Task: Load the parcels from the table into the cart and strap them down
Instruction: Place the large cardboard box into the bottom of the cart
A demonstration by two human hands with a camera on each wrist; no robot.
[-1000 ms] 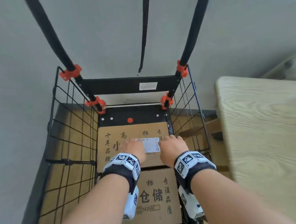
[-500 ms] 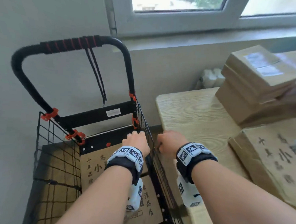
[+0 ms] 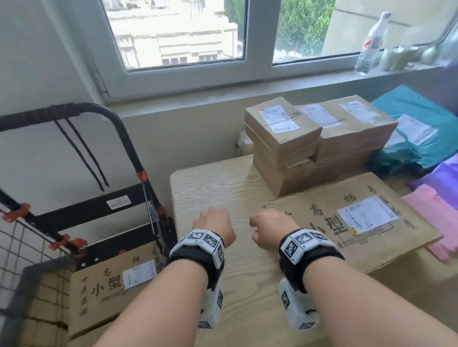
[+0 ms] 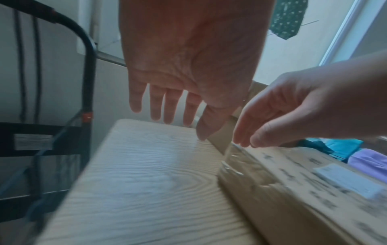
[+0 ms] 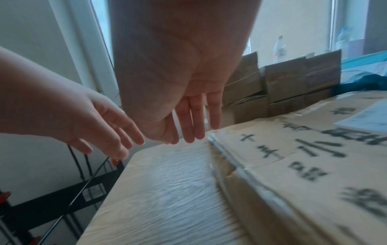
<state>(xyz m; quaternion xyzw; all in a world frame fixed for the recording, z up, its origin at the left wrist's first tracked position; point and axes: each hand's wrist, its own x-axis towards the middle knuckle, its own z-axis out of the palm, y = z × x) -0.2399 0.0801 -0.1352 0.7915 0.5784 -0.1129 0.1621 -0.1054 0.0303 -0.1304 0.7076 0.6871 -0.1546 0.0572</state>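
Observation:
A black wire cart [image 3: 20,242] stands left of the wooden table [image 3: 216,183]. Inside the cart lies a printed cardboard box [image 3: 102,288] with a white label. Two black straps [image 3: 85,152] hang from the cart handle. On the table lies a large flat cardboard box [image 3: 352,222]. Behind it stands a stack of smaller brown parcels [image 3: 304,140]. My left hand [image 3: 214,223] hovers over bare tabletop, fingers straight [image 4: 165,107], holding nothing. My right hand [image 3: 270,226] hovers at the flat box's near left corner [image 5: 222,137], fingers straight [image 5: 194,122], and holds nothing.
Teal [image 3: 423,130], purple [image 3: 455,180] and pink [image 3: 437,218] soft mailers lie at the table's right. A bottle [image 3: 373,40] and small items stand on the windowsill. The cart's mesh side [image 3: 156,217] sits close against the table's left edge.
Both hands have left the box inside the cart, risen over its mesh side and moved right above the table. The head view has swung up from the cart to the table.

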